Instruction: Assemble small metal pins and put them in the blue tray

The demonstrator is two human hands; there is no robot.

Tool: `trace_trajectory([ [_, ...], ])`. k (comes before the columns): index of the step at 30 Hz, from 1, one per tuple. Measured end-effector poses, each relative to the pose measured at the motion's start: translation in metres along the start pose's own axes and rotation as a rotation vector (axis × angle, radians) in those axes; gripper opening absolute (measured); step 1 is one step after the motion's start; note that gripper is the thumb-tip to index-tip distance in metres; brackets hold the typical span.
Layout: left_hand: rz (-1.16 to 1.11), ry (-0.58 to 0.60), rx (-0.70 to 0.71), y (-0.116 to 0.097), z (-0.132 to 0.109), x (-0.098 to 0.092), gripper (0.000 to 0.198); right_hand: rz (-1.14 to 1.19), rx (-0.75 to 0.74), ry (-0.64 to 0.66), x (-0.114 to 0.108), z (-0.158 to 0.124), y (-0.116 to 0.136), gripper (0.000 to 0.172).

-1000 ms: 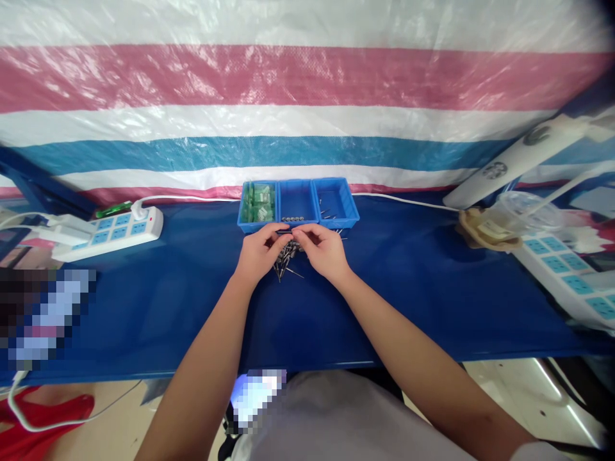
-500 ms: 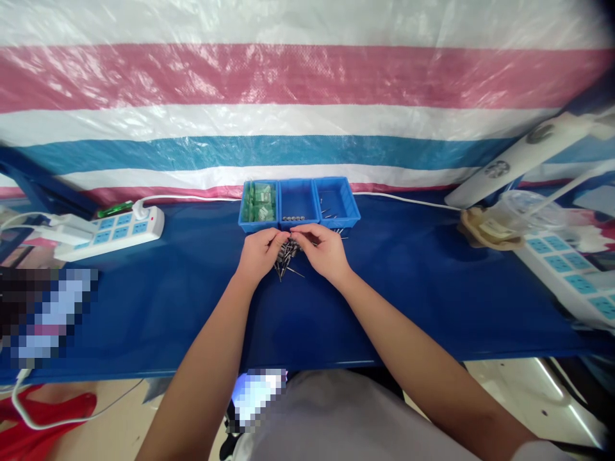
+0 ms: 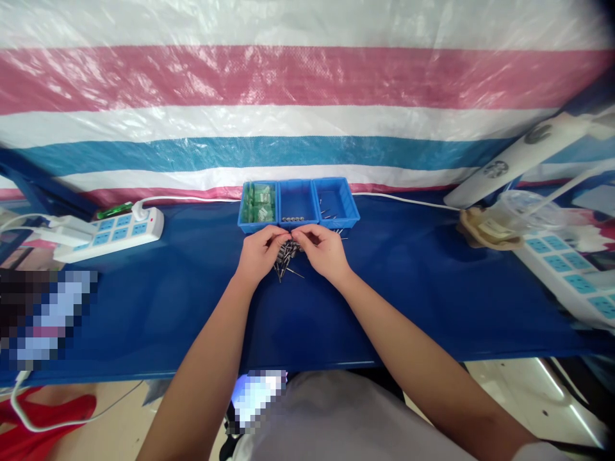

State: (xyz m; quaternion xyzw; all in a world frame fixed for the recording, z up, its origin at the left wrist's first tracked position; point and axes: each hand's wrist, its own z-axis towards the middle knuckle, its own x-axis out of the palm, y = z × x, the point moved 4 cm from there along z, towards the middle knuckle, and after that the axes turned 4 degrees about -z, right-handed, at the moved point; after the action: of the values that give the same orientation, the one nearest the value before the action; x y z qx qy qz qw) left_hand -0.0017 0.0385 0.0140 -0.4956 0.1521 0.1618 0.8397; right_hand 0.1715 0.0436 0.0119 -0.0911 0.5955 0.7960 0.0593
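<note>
My left hand [image 3: 262, 253] and my right hand [image 3: 323, 250] meet fingertip to fingertip in a pinch, just in front of the blue bins. Whatever lies between the fingertips is too small to make out. Below them on the table is a heap of thin metal pieces with shafts [image 3: 287, 256], partly covered by the hands. Behind stand three joined blue bins: the left bin [image 3: 259, 227] holds green packets [image 3: 263, 202], the middle bin [image 3: 298, 195] has a row of small round metal parts [image 3: 292, 219], and the right bin [image 3: 339, 197] holds a few thin metal pieces [image 3: 327, 214].
On the blue table [image 3: 408, 301], a white power strip [image 3: 120, 230] with plugs lies left and another power strip [image 3: 564, 269] right. A clear plastic cup [image 3: 523, 214] sits near the right one. A striped plastic sheet [image 3: 307, 77] hangs behind.
Both hands have shifted very slightly at the fingertips, which stay together above the heap. Nothing else has visibly moved.
</note>
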Motion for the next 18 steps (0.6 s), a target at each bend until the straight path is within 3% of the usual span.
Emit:
trace_trajectory([
  [7,0.089,0.043,0.006,0.0003,0.0009,-0.001,0.033,0.047,0.013,0.009,0.0012,0.0009,-0.001,0.022],
  [18,0.013,-0.031,0.024,-0.0022,0.0016,0.0015,0.018,0.071,0.063,-0.002,-0.0005,0.0023,-0.0032,0.026],
])
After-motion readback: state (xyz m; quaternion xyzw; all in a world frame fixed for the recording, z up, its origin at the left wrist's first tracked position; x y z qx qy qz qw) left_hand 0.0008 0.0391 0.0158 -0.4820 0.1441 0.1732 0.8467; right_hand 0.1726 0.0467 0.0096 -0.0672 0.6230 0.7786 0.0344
